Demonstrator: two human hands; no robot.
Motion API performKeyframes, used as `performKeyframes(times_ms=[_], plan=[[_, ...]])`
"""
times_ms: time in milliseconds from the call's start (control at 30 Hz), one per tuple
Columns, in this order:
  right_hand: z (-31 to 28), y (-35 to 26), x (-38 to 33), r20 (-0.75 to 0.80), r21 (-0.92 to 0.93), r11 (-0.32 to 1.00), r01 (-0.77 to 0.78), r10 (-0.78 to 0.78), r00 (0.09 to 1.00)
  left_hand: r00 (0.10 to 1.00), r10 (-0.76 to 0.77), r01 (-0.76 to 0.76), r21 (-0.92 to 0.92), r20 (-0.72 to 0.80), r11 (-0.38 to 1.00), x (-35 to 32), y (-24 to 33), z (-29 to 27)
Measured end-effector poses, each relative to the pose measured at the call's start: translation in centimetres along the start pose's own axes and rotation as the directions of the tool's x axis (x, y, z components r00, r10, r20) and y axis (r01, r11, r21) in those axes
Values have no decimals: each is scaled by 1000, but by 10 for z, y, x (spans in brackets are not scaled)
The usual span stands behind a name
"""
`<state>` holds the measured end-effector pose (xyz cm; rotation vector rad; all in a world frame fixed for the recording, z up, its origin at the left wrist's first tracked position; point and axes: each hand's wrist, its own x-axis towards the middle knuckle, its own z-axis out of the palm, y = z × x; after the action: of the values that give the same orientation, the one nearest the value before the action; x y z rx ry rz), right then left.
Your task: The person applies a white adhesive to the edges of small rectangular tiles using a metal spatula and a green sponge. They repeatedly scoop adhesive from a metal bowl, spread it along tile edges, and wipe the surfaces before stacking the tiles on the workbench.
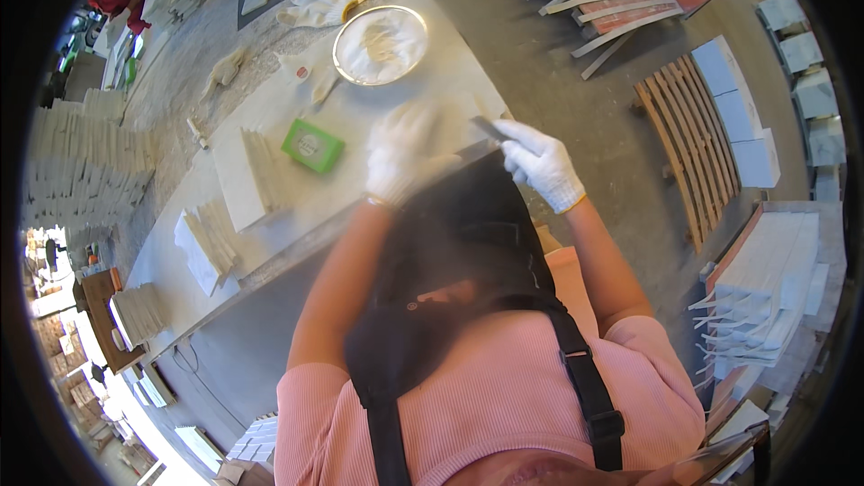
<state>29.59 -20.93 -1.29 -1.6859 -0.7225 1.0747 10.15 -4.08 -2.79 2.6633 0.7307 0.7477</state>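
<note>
My right hand (540,164), in a white knit glove, is closed around a flat dark tool that looks like a scraper (489,130), held over the table's near right edge. My left hand (400,151), gloved in white too, is over the tabletop, its fingers smeared by motion; whether it holds anything cannot be made out. Left of it lies a green block (313,146) with a pale round mark. Beyond the hands stands a round gold-rimmed bowl (396,75) of white material. Behind the bowl are a yellow-handled tool (364,0) and a loose white glove (312,5).
Stacked pale slabs (241,178) and a smaller stack (205,250) stand on the table's left side. More piles (85,162) rise at far left. On the floor to the right are a wooden pallet (688,139), white boxes (733,108) and bundled white strips (765,283).
</note>
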Motion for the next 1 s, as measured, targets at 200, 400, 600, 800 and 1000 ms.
performKeyframes(times_ms=[200, 400, 600, 800, 1000], plan=[[-34, -8, 3, -87, 15, 998, 61, -59, 994, 999, -23, 23, -9, 27, 1000, 0, 1, -2], [-21, -9, 11, -22, 65, 996, 69, -68, 997, 999, -21, 21, -7, 28, 1000, -1, 0, 0], [-14, -18, 8, -2, 79, 994, 73, -73, 997, 999, -33, 34, -13, 42, 999, -1, -1, 0], [-16, -12, 9, -53, 126, 986, 112, -106, 993, 992, -44, 40, 39, 121, 998, 0, -2, 1], [-17, -9, 7, -144, 133, 986, 105, -85, 986, 1000, -7, 8, 23, -24, 1000, 7, 15, -21]])
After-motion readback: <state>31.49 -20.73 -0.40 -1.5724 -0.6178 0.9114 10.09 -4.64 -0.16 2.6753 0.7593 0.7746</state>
